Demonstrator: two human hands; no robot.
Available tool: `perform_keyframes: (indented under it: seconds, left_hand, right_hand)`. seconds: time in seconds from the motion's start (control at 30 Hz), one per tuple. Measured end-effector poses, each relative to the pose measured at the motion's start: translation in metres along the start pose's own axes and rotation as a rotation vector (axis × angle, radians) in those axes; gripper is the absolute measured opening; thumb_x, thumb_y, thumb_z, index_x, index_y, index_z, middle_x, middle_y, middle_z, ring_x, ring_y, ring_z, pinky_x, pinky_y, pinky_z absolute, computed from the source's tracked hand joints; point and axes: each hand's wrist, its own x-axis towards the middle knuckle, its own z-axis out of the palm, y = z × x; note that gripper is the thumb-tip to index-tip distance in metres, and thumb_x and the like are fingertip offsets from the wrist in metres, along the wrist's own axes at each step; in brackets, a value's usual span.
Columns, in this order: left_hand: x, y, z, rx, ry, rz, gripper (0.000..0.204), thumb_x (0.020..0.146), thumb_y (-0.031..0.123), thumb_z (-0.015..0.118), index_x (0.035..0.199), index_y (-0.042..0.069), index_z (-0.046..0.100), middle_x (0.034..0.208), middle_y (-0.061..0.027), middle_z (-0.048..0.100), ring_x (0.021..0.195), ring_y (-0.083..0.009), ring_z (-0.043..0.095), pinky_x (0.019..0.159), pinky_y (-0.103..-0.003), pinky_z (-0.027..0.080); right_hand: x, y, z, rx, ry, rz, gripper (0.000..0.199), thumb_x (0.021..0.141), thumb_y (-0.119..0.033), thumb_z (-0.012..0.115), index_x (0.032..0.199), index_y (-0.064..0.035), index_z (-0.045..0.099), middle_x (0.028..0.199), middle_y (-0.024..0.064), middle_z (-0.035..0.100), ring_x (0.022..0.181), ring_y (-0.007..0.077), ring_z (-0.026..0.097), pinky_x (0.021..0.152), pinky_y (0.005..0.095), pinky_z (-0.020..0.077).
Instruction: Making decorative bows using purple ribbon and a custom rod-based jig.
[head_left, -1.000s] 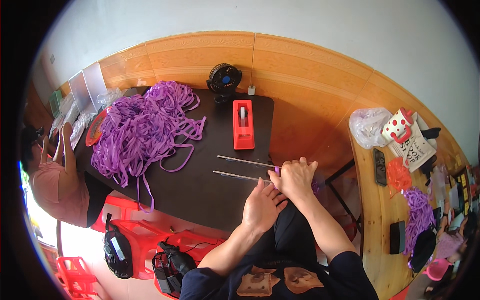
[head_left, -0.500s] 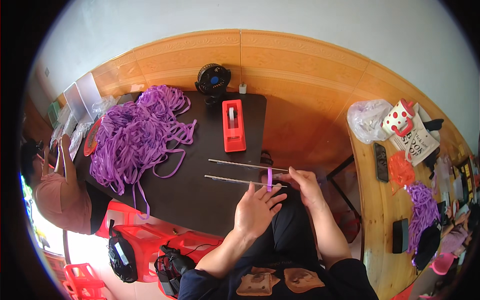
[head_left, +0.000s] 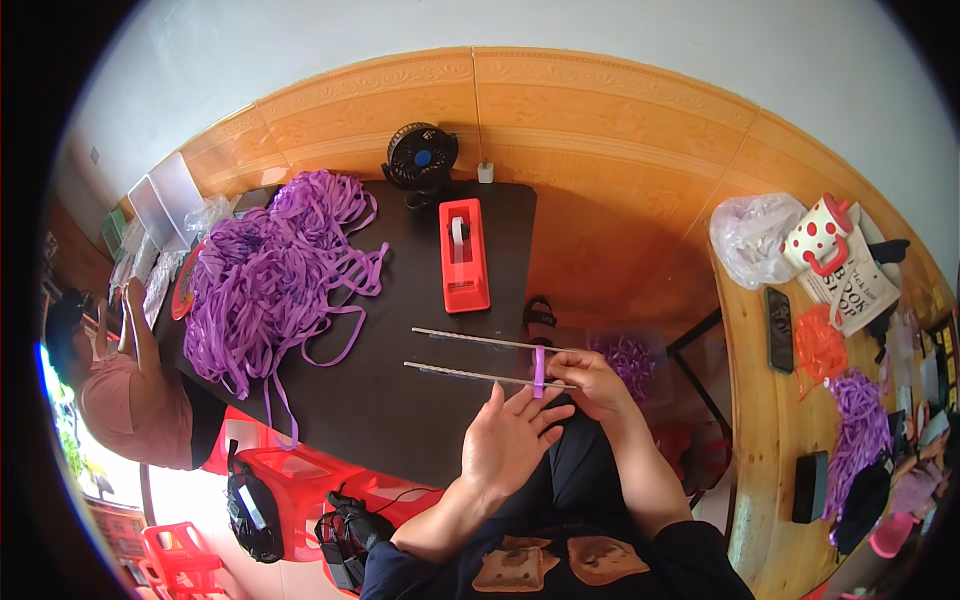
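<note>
Two thin twisted metal rods [head_left: 465, 373] run side by side out past the right edge of the dark table. A narrow band of purple ribbon [head_left: 539, 373] spans both rods near their right ends. My right hand [head_left: 596, 385] is closed, its fingertips pinched right beside the band; the exact grip is partly hidden. Palm up, my left hand [head_left: 508, 442] lies open under the lower rod, its fingers apart and close to the band's lower end. A big tangled heap of purple ribbon [head_left: 265, 285] covers the table's left part.
On the dark table [head_left: 400, 290] stand a red tape dispenser [head_left: 464, 260] and a black fan [head_left: 420, 160]. A wooden table [head_left: 765, 440] at right holds a dotted cup [head_left: 818, 235], a phone [head_left: 779, 330] and more ribbon. Another person [head_left: 130, 390] sits at far left. Purple ribbon fills a clear bin [head_left: 630, 362] below.
My right hand has moved in from the right, and its fingers have closed beside the ribbon band. My left hand has shifted slightly down, still open. The view has tilted a little.
</note>
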Motion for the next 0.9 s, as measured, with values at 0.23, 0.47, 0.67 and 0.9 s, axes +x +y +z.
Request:
perform_keyframes:
  seconds: [0.23,0.47,0.67,0.9]
  left_hand:
    - [0.0,0.002,0.0,-0.031,0.009,-0.021,0.077,0.097,0.057,0.043,0.142,-0.005,0.035,0.139,-0.0166,0.044,0.117,-0.0322,0.05,0.096,-0.039,0.038]
    - [0.001,0.002,0.001,-0.026,0.011,-0.012,0.077,0.097,0.057,0.043,0.142,-0.005,0.036,0.138,-0.0162,0.045,0.117,-0.032,0.051,0.095,-0.039,0.038]
    - [0.0,0.001,0.001,-0.042,0.008,-0.004,0.076,0.098,0.057,0.041,0.141,-0.005,0.035,0.138,-0.017,0.045,0.116,-0.0325,0.051,0.095,-0.039,0.038]
    - [0.0,-0.001,-0.003,-0.059,-0.012,0.002,0.075,0.099,0.055,0.037,0.142,-0.006,0.033,0.139,-0.0191,0.045,0.115,-0.0325,0.052,0.093,-0.04,0.039]
  right_hand:
    - [0.019,0.018,0.007,0.185,-0.103,0.073,0.014,0.094,-0.008,0.06,0.104,0.0002,0.065,0.097,0.0067,0.066,0.085,0.0164,0.064,0.079,0.0306,0.0525]
    - [0.029,0.029,0.005,0.417,-0.267,0.095,0.013,0.093,-0.005,0.06,0.105,-0.0016,0.064,0.093,0.0039,0.062,0.084,0.0123,0.063,0.07,0.0225,0.0519]
    - [0.023,0.022,0.011,0.417,-0.152,0.1,0.017,0.092,-0.003,0.06,0.109,-0.0011,0.061,0.099,0.0062,0.063,0.088,0.015,0.065,0.072,0.0248,0.0543]
    - [0.01,0.007,0.022,0.36,0.171,0.003,0.035,0.09,-0.003,0.057,0.124,-0.0018,0.051,0.104,0.0158,0.066,0.097,0.0274,0.066,0.081,0.0385,0.056]
